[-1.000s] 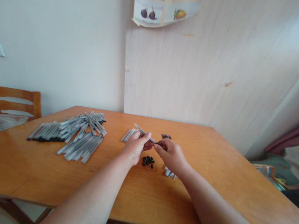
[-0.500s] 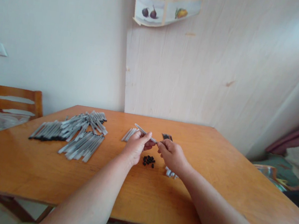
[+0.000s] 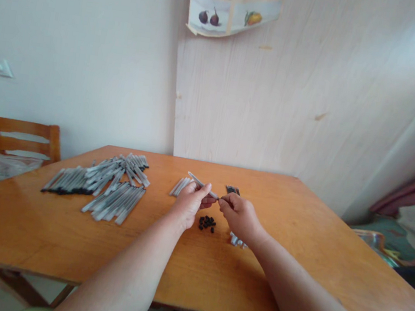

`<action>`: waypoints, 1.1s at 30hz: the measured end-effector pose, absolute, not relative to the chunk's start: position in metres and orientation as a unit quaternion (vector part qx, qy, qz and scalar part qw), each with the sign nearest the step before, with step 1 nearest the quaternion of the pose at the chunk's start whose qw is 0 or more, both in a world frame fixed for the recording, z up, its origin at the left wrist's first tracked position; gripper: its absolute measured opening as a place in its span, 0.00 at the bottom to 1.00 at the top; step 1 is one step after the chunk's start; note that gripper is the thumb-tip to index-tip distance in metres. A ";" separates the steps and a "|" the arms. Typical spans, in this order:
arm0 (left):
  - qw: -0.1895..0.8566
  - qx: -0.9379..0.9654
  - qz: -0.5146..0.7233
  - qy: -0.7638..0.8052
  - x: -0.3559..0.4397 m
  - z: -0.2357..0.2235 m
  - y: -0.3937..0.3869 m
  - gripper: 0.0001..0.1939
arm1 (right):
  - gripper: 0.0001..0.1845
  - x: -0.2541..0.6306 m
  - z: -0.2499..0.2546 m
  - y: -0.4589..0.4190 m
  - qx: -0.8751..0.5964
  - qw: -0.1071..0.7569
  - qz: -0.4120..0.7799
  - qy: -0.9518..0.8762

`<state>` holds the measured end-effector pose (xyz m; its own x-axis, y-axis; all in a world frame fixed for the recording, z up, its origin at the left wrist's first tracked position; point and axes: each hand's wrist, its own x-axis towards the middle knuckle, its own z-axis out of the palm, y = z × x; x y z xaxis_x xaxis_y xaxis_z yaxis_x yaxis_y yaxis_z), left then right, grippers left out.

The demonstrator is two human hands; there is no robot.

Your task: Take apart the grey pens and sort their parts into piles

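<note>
My left hand [image 3: 190,202] is closed around a slim, greyish pen barrel [image 3: 196,179], thumb on top. The barrel slants, its far end pointing up and to the left. At its near end my right hand [image 3: 240,213] pinches a thin dark piece [image 3: 218,199], mostly covered by the fingertips. Below the hands lies a small heap of black plugs [image 3: 207,223]. Several clear small parts [image 3: 237,240] sit partly behind my right wrist. Pale pen barrels [image 3: 179,186] lie side by side just behind my left hand.
Large piles of grey pens with black ends [image 3: 116,175] cover the left of the wooden table [image 3: 161,257]. A dark bundle [image 3: 232,190] lies behind my right hand. A clear plastic bag [image 3: 2,169] and a chair [image 3: 21,135] are at the left edge.
Both hands keep the same hold on the pen barrel and the dark piece. The whole view has shifted very slightly.
</note>
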<state>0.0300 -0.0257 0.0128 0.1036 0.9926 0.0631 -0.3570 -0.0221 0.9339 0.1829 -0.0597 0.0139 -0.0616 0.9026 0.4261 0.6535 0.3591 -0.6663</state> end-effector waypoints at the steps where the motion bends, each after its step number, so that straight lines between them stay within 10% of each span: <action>1: 0.598 0.440 0.563 0.363 0.030 0.013 -0.026 0.16 | 0.13 0.183 0.014 -0.059 -0.545 0.417 0.142 -0.714; 33: 0.574 0.379 0.607 0.397 0.023 0.007 -0.016 0.16 | 0.07 0.189 0.005 -0.057 -0.567 0.294 0.091 -0.764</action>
